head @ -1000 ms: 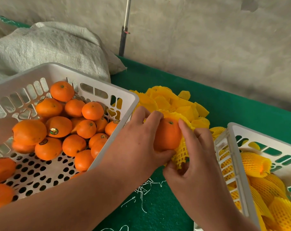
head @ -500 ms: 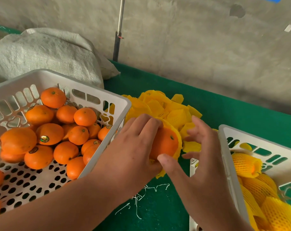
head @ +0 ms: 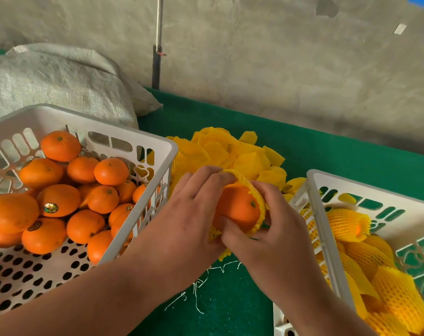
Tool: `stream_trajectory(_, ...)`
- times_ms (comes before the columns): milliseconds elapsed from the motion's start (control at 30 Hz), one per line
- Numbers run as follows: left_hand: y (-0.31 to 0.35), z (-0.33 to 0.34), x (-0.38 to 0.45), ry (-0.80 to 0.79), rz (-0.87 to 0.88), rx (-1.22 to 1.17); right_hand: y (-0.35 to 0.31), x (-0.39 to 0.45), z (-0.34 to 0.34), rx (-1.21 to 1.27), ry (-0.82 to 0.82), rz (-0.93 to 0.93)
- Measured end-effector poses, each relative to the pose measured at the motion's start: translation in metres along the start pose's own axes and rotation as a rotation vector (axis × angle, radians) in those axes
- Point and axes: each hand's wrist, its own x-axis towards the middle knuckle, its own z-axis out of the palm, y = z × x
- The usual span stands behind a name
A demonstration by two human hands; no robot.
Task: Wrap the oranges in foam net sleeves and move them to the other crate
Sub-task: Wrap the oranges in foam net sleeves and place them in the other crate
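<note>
At the centre of the frame, over the green bench, the left hand cups an orange with fingers curled over its top, while the right hand pinches the yellow foam net sleeve stretched half round it. The fruit looks firm and smooth, likely a bit slippery. The sleeve seems light, soft and springy, best taken at its rim.
</note>
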Motion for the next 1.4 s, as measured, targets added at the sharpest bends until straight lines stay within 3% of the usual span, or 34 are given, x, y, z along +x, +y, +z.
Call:
stream_trajectory(367, 0.006, -0.008, 0.001, 0.041, -0.118, -0.073, 0.001, 0.0, 0.0, 0.019, -0.042, 0.04)
stream_trajectory(567, 0.006, -0.004, 0.0, 0.064, -0.14, -0.023, 0.004, 0.0, 0.003, -0.134, -0.04, 0.028)
stream_trajectory(800, 0.008, -0.004, 0.0, 0.091, -0.044, -0.003, 0.004, 0.0, 0.003, -0.242, 0.013, -0.035)
stream_trajectory(933, 0.015, -0.007, -0.003, 0.018, 0.056, 0.005, 0.003, 0.002, -0.001, -0.27, 0.004, -0.038)
stream_trajectory(1067, 0.014, -0.011, -0.003, -0.025, 0.117, -0.075, 0.009, 0.001, -0.005, -0.298, 0.026, -0.036)
stream_trajectory(1167, 0.016, -0.018, -0.008, -0.016, 0.154, -0.185, 0.004, 0.005, -0.008, -0.229, -0.057, -0.094)
stream_trajectory(1233, 0.017, -0.019, -0.01, 0.043, 0.019, -0.323, -0.007, 0.007, -0.01, -0.189, -0.02, -0.128)
stream_trajectory(1300, 0.014, -0.017, -0.006, 0.101, -0.234, -0.439, -0.01, 0.005, -0.01, -0.175, 0.015, -0.179)
stream_trajectory(1333, 0.01, -0.017, -0.002, 0.074, -0.383, -0.547, -0.005, 0.004, -0.008, -0.2, 0.045, -0.181)
stream_trajectory(1400, 0.004, -0.017, 0.005, -0.145, -0.663, -0.949, -0.003, 0.002, -0.007, -0.228, 0.031, -0.191)
